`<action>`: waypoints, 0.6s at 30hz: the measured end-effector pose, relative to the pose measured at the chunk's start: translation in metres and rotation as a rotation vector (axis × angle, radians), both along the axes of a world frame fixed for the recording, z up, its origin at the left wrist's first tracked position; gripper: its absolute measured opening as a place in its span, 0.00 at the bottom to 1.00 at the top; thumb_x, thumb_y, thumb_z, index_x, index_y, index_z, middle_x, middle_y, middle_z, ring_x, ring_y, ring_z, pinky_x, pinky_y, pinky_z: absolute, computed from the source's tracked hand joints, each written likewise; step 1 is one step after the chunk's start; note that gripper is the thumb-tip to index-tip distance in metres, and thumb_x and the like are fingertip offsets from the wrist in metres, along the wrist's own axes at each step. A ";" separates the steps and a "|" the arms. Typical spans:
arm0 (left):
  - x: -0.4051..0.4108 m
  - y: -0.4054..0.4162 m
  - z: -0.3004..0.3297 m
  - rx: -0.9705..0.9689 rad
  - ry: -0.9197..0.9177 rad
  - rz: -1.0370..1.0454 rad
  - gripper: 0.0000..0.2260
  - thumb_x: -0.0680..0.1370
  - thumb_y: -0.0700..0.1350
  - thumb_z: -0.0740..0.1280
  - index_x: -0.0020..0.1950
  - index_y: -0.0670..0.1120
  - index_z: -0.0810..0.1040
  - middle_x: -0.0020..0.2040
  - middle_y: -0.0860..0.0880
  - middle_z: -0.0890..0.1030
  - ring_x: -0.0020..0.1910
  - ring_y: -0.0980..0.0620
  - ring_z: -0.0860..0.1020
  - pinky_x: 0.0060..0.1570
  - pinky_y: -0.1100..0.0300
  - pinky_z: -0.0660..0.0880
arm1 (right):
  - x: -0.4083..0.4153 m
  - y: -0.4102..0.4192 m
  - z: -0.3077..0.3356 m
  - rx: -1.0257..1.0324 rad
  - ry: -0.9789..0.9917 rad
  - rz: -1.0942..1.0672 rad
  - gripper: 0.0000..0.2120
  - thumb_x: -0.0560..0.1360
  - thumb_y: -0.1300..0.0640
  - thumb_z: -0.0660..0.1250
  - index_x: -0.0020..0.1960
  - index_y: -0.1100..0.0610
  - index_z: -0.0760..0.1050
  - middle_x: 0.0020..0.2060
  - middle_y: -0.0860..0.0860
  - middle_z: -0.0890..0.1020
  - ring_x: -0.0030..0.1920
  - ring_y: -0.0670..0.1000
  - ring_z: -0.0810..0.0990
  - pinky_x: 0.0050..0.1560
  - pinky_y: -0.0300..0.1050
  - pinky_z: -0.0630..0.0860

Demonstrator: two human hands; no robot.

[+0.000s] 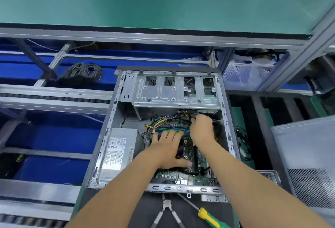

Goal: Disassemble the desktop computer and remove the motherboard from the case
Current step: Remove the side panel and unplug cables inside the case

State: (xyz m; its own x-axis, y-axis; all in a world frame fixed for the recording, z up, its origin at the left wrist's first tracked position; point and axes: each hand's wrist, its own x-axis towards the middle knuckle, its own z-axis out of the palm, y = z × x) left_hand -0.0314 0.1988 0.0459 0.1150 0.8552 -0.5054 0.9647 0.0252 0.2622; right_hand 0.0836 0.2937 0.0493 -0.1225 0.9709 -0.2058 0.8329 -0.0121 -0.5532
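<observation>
Below your wrists, at the near edge: pliers [167,209] lying flat with handles spread, and just right of them a screwdriver [208,216] with a green-and-yellow handle, shaft angled up-left. Far left of your left hand, a coil of grey cable [82,72] sits on the blue lower shelf [21,69]. Right of your right forearm, a perforated grey metal panel [308,164]. Above everything, the green bench mat [163,0]. Beyond your right hand, clear plastic bags [244,71].
</observation>
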 end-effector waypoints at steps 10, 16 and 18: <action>0.003 0.001 -0.006 0.038 0.077 -0.036 0.46 0.71 0.75 0.56 0.78 0.52 0.41 0.74 0.48 0.54 0.72 0.43 0.53 0.69 0.36 0.48 | -0.018 0.022 -0.028 -0.194 -0.036 0.062 0.14 0.81 0.61 0.57 0.60 0.62 0.78 0.54 0.59 0.81 0.54 0.57 0.79 0.30 0.24 0.65; 0.002 0.000 -0.008 0.078 0.078 -0.041 0.45 0.72 0.73 0.57 0.78 0.51 0.42 0.74 0.47 0.55 0.71 0.42 0.55 0.69 0.36 0.51 | -0.022 0.040 -0.016 -0.305 -0.450 0.344 0.14 0.80 0.65 0.54 0.62 0.60 0.73 0.55 0.57 0.80 0.54 0.57 0.79 0.41 0.47 0.71; 0.003 0.000 -0.008 0.078 0.082 -0.045 0.45 0.72 0.73 0.57 0.78 0.51 0.42 0.74 0.47 0.55 0.72 0.42 0.55 0.69 0.36 0.51 | -0.021 0.045 -0.015 -0.340 -0.509 0.397 0.17 0.81 0.64 0.52 0.68 0.60 0.69 0.59 0.58 0.78 0.57 0.58 0.78 0.43 0.49 0.70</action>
State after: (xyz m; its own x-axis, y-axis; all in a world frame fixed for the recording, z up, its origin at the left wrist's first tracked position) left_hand -0.0286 0.1984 0.0381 0.1150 0.8871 -0.4470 0.9828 -0.0360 0.1813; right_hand 0.0623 0.3389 0.0346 -0.2611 0.7455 -0.6132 0.9633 0.2424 -0.1155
